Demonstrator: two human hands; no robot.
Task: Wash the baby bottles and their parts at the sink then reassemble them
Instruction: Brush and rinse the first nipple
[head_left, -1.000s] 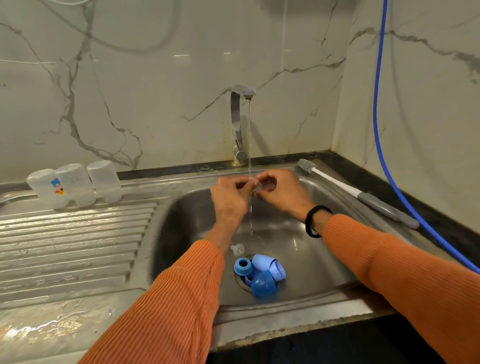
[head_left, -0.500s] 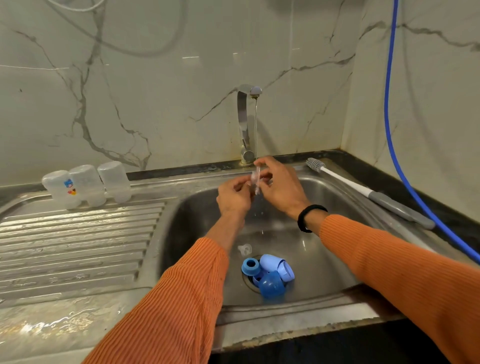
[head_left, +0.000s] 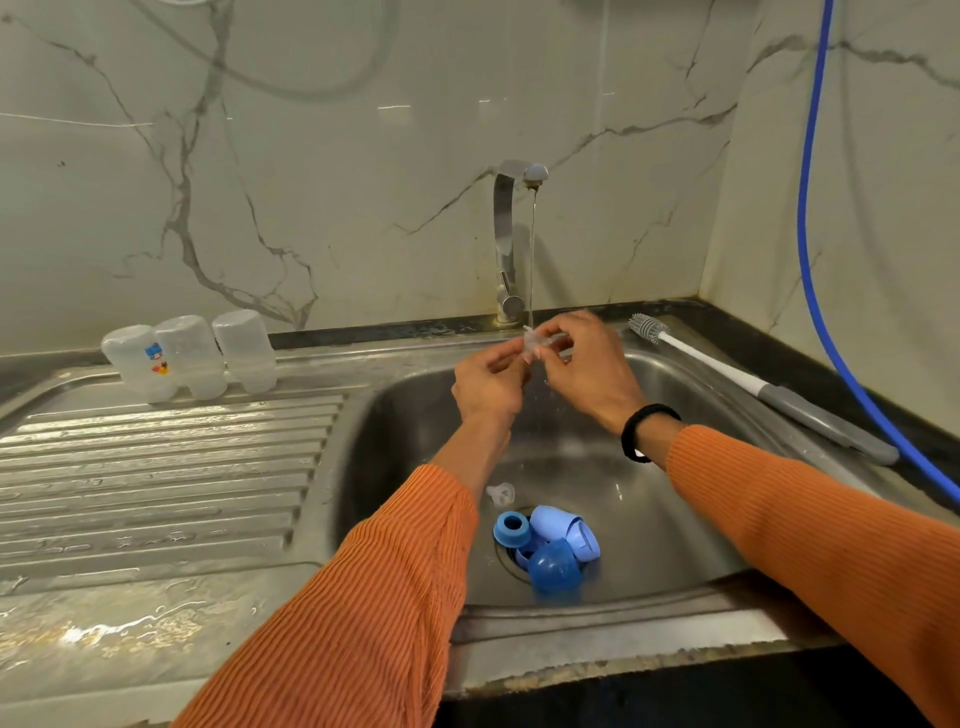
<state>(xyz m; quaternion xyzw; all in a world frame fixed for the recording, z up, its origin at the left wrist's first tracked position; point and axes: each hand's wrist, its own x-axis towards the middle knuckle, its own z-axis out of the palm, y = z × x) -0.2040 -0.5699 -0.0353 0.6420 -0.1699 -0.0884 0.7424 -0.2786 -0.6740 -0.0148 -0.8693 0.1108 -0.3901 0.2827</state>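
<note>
The steel sink (head_left: 691, 525) takes up the middle of the view, its ribbed draining board (head_left: 156, 467) running off to the left, wet in front. On the far edge of that board three clear baby bottles (head_left: 189, 356) stand mouth down in a row, most likely so they can drain. A long bottle brush (head_left: 753, 387) lies along the sink's right rim, within reach but out of the water, and a blue hose (head_left: 815, 234) hangs down the right wall. Over the drain sit the blue caps and collars (head_left: 548, 545), bunched where they cannot roll off, with a clear teat (head_left: 501, 493) just beside them, seemingly waiting their turn. The tap (head_left: 511, 244) runs a thin stream that lands on a small clear teat (head_left: 535, 340) held up between both hands. The left hand (head_left: 488, 382) and the right hand (head_left: 587, 364) are raised from orange sleeves over the basin, knuckles toward the camera, each grip pinched on the teat with fingertips, apparently to stretch or turn it under the stream for rinsing.
</note>
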